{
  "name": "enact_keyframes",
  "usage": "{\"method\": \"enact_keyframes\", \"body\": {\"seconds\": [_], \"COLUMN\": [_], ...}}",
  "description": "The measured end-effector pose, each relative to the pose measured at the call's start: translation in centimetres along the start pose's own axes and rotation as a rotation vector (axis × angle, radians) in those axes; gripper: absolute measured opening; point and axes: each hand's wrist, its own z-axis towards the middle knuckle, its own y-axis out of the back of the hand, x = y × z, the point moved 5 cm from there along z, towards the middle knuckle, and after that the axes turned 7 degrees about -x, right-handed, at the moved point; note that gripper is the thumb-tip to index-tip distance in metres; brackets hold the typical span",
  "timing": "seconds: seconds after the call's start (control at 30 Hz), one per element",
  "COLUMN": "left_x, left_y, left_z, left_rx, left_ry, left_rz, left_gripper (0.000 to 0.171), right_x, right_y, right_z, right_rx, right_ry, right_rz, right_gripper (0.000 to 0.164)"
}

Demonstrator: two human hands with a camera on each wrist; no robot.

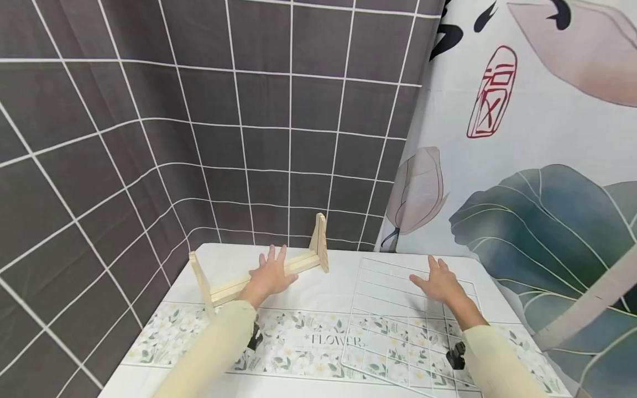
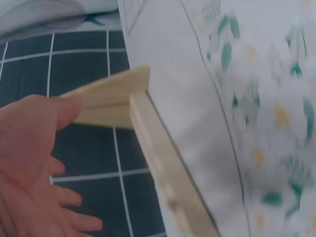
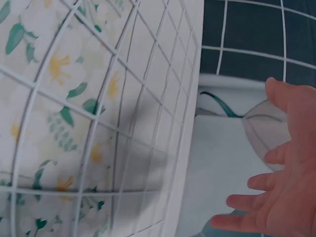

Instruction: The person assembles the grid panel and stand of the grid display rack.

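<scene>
A pale wooden stand [image 1: 303,262], made of a crossbar between two tapered end pieces, sits at the back left of the table. Over its crossbar the left hand [image 1: 271,276] is spread, fingers straight. In the left wrist view, that hand [image 2: 34,163] appears beside the wooden end piece [image 2: 108,98], gripping nothing. A white wire grid panel [image 1: 383,331] lies flat on the right side of the table. The right hand [image 1: 438,282] hovers above the far part of the grid, its fingers extended and holding nothing, as the right wrist view also shows.
The white table [image 1: 343,276] carries a floral cloth band [image 1: 308,340] printed with FLOWER. Behind it hangs a dark curtain [image 1: 264,149] with white grid lines, and on the right a white curtain [image 1: 448,121] with leaf prints. Black wrist cameras [image 1: 455,355] sit under the sleeves.
</scene>
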Motion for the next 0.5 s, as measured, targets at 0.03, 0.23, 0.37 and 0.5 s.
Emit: {"method": "enact_keyframes", "body": {"seconds": [0.03,0.23,0.37,0.5], "left_x": [-0.3,-2.5,-4.2,-5.6], "left_y": [-0.3,-2.2,-3.5,-4.8], "left_z": [0.0,-0.2,-0.5,-1.0], "left_rx": [-0.001,-0.016,-0.020,-0.009], "left_ry": [0.005,0.021,0.011,0.005], "left_rz": [-0.007,-0.032,-0.072,-0.117], "left_gripper": [0.089,0.085,0.081,0.075], "right_x": [-0.3,-2.5,-4.3,-5.9], "right_y": [0.0,-0.1,-0.3,-0.4], "right_z": [-0.1,-0.9,-1.3,-1.8], "right_rx": [-0.002,-0.006,0.006,0.012], "right_ry": [-0.018,-0.121,-0.194,-0.271], "right_rz": [0.004,0.013,0.004,0.024], "right_gripper": [0.096,0.095,0.094,0.098]}}
